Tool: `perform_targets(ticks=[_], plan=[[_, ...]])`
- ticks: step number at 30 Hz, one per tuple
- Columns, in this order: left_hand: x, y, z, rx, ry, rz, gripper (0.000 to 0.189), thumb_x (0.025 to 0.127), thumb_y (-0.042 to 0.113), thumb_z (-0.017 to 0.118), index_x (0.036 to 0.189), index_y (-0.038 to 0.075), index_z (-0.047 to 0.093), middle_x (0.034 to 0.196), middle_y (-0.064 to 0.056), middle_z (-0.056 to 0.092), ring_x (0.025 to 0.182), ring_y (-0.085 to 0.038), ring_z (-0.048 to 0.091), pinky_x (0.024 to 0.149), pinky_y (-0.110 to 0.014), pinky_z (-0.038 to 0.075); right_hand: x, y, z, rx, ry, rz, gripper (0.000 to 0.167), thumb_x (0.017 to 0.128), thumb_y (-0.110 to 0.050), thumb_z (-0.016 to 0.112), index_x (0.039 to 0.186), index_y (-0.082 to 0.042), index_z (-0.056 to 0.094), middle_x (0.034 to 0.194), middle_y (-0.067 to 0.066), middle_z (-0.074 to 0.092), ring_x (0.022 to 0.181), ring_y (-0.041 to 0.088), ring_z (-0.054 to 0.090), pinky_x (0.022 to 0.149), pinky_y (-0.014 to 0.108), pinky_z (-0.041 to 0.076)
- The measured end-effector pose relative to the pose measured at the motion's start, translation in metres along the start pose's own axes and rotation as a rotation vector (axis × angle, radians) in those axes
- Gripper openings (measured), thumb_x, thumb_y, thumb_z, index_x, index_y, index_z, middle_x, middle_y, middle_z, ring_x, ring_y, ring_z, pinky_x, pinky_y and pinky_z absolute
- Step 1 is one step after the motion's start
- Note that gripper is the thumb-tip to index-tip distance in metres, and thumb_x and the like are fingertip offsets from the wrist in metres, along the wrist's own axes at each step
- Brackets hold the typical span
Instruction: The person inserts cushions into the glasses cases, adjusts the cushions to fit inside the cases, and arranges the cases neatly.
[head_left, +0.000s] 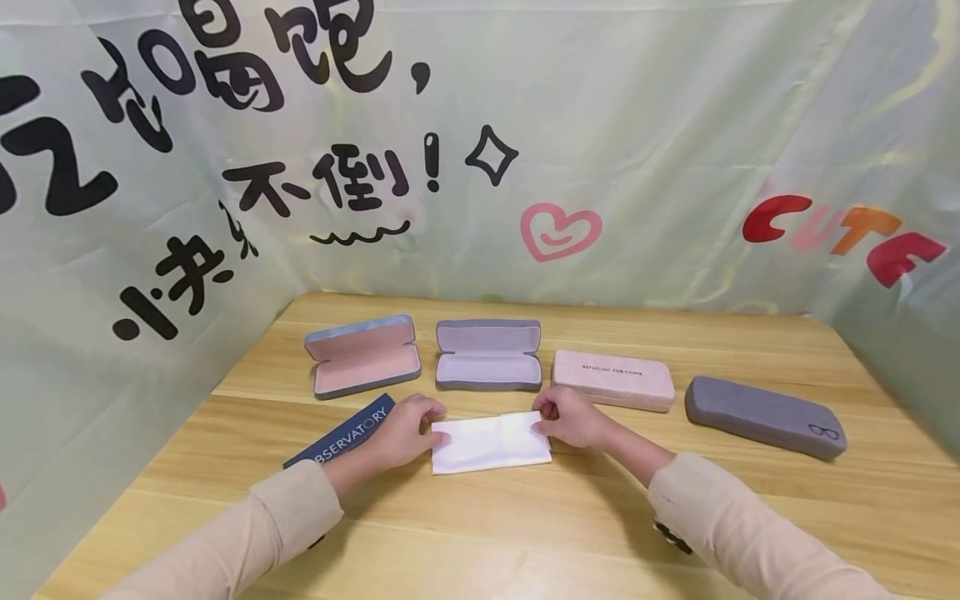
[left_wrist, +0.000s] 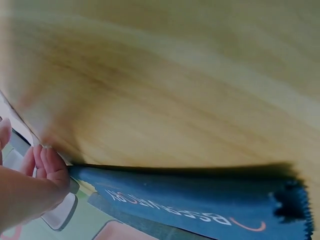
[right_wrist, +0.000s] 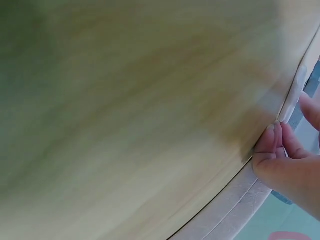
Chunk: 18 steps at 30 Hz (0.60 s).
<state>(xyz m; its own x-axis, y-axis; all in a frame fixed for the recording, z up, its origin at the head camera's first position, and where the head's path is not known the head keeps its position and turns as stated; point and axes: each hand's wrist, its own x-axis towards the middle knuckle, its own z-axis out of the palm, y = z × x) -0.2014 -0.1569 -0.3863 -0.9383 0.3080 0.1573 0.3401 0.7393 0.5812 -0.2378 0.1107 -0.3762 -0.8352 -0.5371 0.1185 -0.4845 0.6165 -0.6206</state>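
Observation:
A folded white cloth [head_left: 491,444] lies flat on the wooden table in front of the person. The left hand [head_left: 405,429] pinches its left edge, thumb on top and fingers curled behind. At the opposite end, the right hand [head_left: 573,417] pinches the upper right corner between thumb and curled fingers. Beside the left hand, partly under its wrist, is a folded navy cloth [head_left: 352,429] with printed lettering; the left wrist view shows its zigzag-cut edge. In the right wrist view the white cloth [right_wrist: 295,92] appears only as a thin strip past the fingertips.
Behind the hands stand two open glasses cases, one blue with pink lining [head_left: 367,367] and one purple-grey [head_left: 489,367]. A closed pink glasses case [head_left: 613,379] and a closed grey-blue one [head_left: 765,415] lie to the right. Printed fabric [head_left: 637,150] walls the table.

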Motion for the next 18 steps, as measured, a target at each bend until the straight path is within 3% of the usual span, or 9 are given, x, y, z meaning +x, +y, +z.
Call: perform_targets(ticks=[12,18], plan=[[0.004,0.006,0.003,0.024,-0.022,-0.105,0.014,0.075,0.007,0.074,0.081,0.003,0.062,0.073,-0.002,0.049,0.069,-0.012,0.042,0.062,-0.021,0.036,0.002,-0.009,0.001,-0.062,-0.029,0.142,0.016,0.074,0.000,0.071,0.078,0.000,0.055,0.072,0.005,0.054,0.069,0.012,0.048,0.064,0.022,0.040],[0.002,0.009,0.002,0.017,-0.017,-0.115,0.015,0.077,0.004,0.072,0.077,0.004,0.057,0.072,-0.003,0.051,0.069,-0.012,0.044,0.062,-0.022,0.037,0.002,-0.012,0.004,-0.048,0.016,0.133,0.012,0.074,0.008,0.064,0.078,0.000,0.055,0.068,0.004,0.052,0.066,0.012,0.046,0.061,0.023,0.040]])
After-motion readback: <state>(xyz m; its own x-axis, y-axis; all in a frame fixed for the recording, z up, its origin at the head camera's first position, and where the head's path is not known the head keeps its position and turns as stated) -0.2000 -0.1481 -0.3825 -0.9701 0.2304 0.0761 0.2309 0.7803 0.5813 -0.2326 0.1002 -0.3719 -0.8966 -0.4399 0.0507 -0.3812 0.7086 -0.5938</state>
